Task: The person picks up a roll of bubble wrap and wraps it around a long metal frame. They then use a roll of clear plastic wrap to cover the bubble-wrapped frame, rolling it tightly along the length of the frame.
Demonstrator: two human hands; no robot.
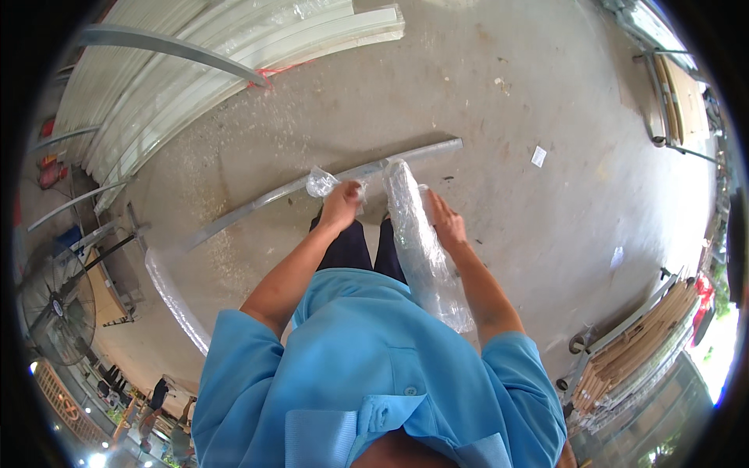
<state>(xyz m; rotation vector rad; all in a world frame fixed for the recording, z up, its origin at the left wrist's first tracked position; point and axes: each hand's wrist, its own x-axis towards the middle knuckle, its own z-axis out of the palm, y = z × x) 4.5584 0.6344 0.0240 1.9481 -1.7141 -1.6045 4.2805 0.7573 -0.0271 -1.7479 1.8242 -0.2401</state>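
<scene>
Clear, crumpled plastic film (318, 182) is bunched in my left hand (341, 206), whose fingers are closed around it. To the right of that, a long roll of clear plastic film (417, 234) slants from near my feet back toward my right side. My right hand (447, 221) lies against the right side of this roll, fingers stretched out; its thumb is hidden. Beyond both hands, a long grey metal bar (265, 199) runs crosswise just over the floor, and the bunched film overlaps it. I cannot tell whether the film is wrapped around the bar.
Long white panels (234, 66) are stacked at the far left, with a metal bar (172, 44) above them. A large fan (58, 308) stands at the left. Flat brown boards (636, 355) are stacked at the near right. A white paper slip (538, 157) lies on the concrete floor.
</scene>
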